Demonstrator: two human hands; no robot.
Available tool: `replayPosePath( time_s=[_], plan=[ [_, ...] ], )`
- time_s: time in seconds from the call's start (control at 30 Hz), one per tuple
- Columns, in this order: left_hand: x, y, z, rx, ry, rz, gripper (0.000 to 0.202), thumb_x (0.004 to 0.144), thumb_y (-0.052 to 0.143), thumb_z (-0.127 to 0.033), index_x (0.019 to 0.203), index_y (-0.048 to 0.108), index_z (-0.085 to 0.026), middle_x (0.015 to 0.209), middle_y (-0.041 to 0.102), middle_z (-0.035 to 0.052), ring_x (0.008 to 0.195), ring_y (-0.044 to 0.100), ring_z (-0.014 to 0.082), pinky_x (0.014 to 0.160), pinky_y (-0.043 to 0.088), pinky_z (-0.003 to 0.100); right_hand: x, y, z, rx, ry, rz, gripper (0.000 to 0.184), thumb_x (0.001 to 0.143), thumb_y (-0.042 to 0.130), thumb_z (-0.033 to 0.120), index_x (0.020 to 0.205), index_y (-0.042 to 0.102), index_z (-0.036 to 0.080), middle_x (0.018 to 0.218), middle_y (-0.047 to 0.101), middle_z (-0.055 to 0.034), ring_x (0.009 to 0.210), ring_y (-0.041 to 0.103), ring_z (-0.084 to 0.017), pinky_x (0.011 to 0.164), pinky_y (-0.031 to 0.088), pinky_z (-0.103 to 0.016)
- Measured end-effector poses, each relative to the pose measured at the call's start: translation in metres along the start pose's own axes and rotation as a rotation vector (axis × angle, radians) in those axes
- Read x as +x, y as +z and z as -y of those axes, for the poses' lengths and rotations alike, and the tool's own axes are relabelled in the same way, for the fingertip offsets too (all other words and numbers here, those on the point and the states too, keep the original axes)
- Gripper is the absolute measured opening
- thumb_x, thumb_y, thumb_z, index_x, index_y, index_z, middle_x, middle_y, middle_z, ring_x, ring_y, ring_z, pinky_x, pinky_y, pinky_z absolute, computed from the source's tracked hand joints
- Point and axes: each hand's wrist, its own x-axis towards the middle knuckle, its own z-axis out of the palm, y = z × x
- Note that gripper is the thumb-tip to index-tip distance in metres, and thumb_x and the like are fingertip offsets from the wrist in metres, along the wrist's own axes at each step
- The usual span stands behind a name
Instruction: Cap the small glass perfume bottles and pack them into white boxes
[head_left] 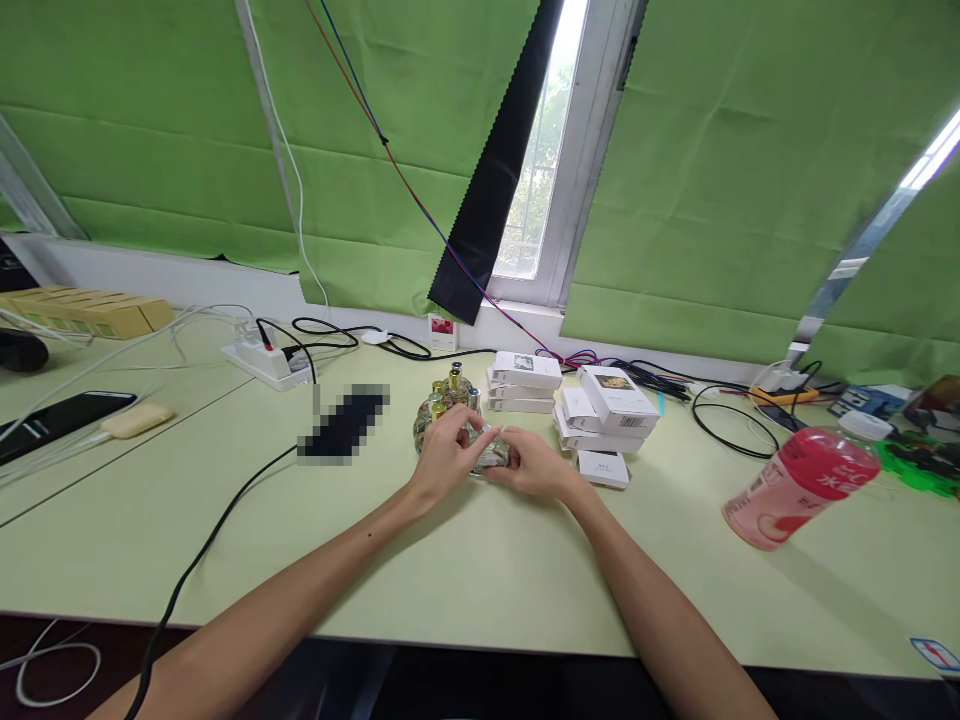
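Observation:
Between my hands is a small clear glass perfume bottle [491, 456], partly covered by my fingers. My right hand [534, 462] grips it from the right side, with thumb and fingers curled about the glass. My left hand [448, 456] is closed at its upper left, with the thumb reaching over the top. Just behind my left hand stand several round perfume bottles [420, 428] with patterned bodies and shiny gold caps [455, 374]. My fingers hide parts of this group.
Flat white boxes are piled behind the bottles [523, 378] and to the right [616, 398]. A pink drink bottle [806, 482] stands farther right. Left are a blurred dark device [343, 425], a power strip [266, 362] and a phone [67, 420]. Cables [405, 345] run along the wall.

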Motion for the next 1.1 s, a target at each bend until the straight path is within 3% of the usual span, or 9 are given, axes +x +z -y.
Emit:
replayPosePath(
  time_s=[0.23, 0.63, 0.97, 1.1],
  plan=[
    [-0.001, 0.002, 0.001, 0.021, 0.001, -0.003, 0.024, 0.091, 0.065, -0.036, 0.077, 0.056, -0.019, 0.077, 0.061, -0.0018, 0.051, 0.044, 0.0074, 0.055, 0.038, 0.024, 0.0, 0.0, -0.002, 0.014, 0.009, 0.01, 0.022, 0.079, 0.077, 0.031, 0.081, 0.059, 0.018, 0.079, 0.051, 0.0028, 0.063, 0.046, -0.011, 0.06, 0.034, -0.026],
    [0.0, -0.002, 0.002, 0.05, 0.071, 0.124, 0.016, 0.096, 0.057, -0.03, 0.092, 0.067, -0.019, 0.087, 0.065, 0.0014, 0.052, 0.049, 0.0082, 0.056, 0.043, 0.026, 0.001, 0.002, -0.006, -0.026, 0.014, -0.023, 0.032, 0.078, 0.077, 0.032, 0.069, 0.049, 0.02, 0.074, 0.048, 0.0039, 0.06, 0.043, -0.011, 0.058, 0.032, -0.025],
    [0.0, 0.001, 0.005, 0.055, 0.04, 0.092, 0.016, 0.094, 0.061, -0.032, 0.085, 0.064, -0.019, 0.077, 0.06, -0.0008, 0.054, 0.048, 0.0097, 0.057, 0.041, 0.026, 0.0, 0.003, -0.009, -0.026, 0.023, -0.009, 0.025, 0.08, 0.079, 0.034, 0.082, 0.06, 0.018, 0.079, 0.052, 0.0026, 0.063, 0.047, -0.012, 0.06, 0.036, -0.026],
    [0.001, 0.0, 0.004, 0.038, 0.014, 0.078, 0.019, 0.092, 0.063, -0.036, 0.083, 0.062, -0.019, 0.076, 0.063, -0.0008, 0.055, 0.05, 0.0103, 0.058, 0.043, 0.027, 0.001, 0.002, -0.011, -0.028, 0.047, -0.008, 0.03, 0.074, 0.084, 0.035, 0.087, 0.063, 0.018, 0.083, 0.055, 0.0022, 0.064, 0.047, -0.012, 0.061, 0.037, -0.026]
  ],
)
